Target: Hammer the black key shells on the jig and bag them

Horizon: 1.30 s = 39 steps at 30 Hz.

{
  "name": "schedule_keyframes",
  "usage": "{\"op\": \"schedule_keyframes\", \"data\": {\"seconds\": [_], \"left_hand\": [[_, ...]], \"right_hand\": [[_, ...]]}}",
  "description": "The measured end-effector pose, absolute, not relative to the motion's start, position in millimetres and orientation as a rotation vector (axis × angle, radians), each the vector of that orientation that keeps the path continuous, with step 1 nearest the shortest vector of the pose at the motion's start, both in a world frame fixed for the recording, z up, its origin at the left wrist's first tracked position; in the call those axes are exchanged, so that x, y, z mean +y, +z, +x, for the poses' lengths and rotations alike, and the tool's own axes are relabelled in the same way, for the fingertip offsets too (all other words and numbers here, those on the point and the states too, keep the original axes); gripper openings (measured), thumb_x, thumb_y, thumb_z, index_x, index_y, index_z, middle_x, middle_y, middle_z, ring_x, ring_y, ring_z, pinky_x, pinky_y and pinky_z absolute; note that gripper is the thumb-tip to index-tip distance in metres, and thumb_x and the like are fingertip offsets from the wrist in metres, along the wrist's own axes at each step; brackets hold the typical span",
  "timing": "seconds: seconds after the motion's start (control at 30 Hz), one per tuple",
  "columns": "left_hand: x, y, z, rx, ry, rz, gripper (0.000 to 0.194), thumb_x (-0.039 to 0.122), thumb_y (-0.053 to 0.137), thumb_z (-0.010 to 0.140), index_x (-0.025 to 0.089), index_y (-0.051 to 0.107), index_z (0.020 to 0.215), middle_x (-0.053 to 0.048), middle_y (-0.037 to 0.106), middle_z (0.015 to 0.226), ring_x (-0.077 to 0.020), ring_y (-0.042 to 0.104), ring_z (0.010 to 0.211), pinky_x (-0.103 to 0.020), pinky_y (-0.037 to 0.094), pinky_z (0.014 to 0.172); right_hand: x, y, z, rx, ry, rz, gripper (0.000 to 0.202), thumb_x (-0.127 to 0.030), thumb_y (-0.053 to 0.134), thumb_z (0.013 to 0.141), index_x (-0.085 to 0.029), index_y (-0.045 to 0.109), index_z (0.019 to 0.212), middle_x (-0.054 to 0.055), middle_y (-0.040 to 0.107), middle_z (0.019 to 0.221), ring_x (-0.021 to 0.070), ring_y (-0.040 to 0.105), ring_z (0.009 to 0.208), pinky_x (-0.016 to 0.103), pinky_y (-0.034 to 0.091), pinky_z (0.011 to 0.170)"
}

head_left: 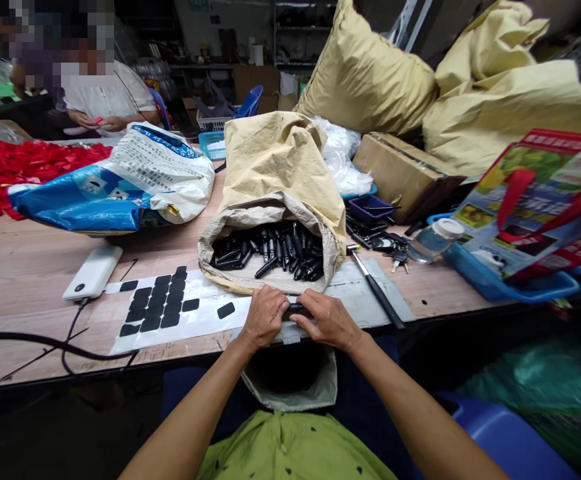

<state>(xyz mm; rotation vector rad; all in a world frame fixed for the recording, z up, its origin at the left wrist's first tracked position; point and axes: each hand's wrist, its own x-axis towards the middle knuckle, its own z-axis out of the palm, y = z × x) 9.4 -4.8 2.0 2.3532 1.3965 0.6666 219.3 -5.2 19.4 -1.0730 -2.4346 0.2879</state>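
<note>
My left hand (266, 315) and my right hand (326, 319) meet at the table's front edge, fingers closed on the two ends of a small black part (295, 309). Most of that part is hidden by my fingers. Just beyond my hands lies a beige sack (275, 157), its mouth toward me, with many slim black parts (290, 250) inside. Below my hands, at my lap, an open bag (295, 399) shows a dark inside. Left of my left hand, a white sheet (203, 328) carries rows of black rounded-square pieces (163, 300).
A hammer (377, 290) lies right of my hands, near keys (399, 260) and a clear jar (435, 240). At left are a white power bank (93, 272) with a cable, a blue-white bag (135, 180) and red pieces (45, 160). Across the table sits a person (107, 100).
</note>
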Motion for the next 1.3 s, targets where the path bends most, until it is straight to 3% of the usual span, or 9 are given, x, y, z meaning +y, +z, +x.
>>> {"op": "schedule_keyframes", "data": {"seconds": [0.37, 0.83, 1.13, 1.3], "left_hand": [[-3.6, 1.5, 7.6, 1.379, 0.648, 2.338, 0.039, 0.03, 0.036, 0.104, 0.021, 0.059, 0.075, -0.005, 0.062, 0.083, -0.0229, 0.05, 0.088, -0.042, 0.033, 0.082], [-4.5, 1.9, 8.5, 1.365, 0.639, 2.375, 0.042, 0.029, 0.033, 0.105, 0.02, 0.058, 0.073, -0.004, 0.061, 0.08, -0.0222, 0.049, 0.086, -0.04, 0.033, 0.081], [-3.4, 0.3, 8.1, 1.359, 0.667, 2.352, 0.04, 0.028, 0.034, 0.105, 0.018, 0.056, 0.072, -0.004, 0.06, 0.079, -0.021, 0.049, 0.084, -0.039, 0.032, 0.081], [-4.2, 1.8, 8.2, 1.353, 0.662, 2.354, 0.04, 0.029, 0.035, 0.105, 0.018, 0.057, 0.074, -0.004, 0.061, 0.08, -0.0215, 0.048, 0.085, -0.039, 0.031, 0.081]], "right_hand": [[-8.7, 6.0, 201.4, -2.327, 0.185, -1.091, 0.023, -0.03, 0.056, 0.099, -0.021, 0.054, 0.078, 0.004, 0.061, 0.08, 0.0186, 0.055, 0.076, 0.029, 0.039, 0.07], [-5.3, 18.5, 212.4, -2.395, 0.38, -1.098, 0.017, -0.035, 0.069, 0.093, -0.021, 0.06, 0.098, 0.003, 0.064, 0.09, 0.0182, 0.059, 0.082, 0.028, 0.043, 0.074], [-2.2, 10.6, 199.2, -2.389, 0.3, -1.048, 0.018, -0.023, 0.064, 0.092, -0.022, 0.053, 0.079, 0.004, 0.061, 0.082, 0.0202, 0.055, 0.08, 0.031, 0.041, 0.073], [-5.3, 14.7, 205.9, -2.383, 0.274, -1.08, 0.014, -0.03, 0.064, 0.095, -0.021, 0.058, 0.085, 0.005, 0.063, 0.085, 0.0212, 0.055, 0.083, 0.031, 0.041, 0.076]]}}
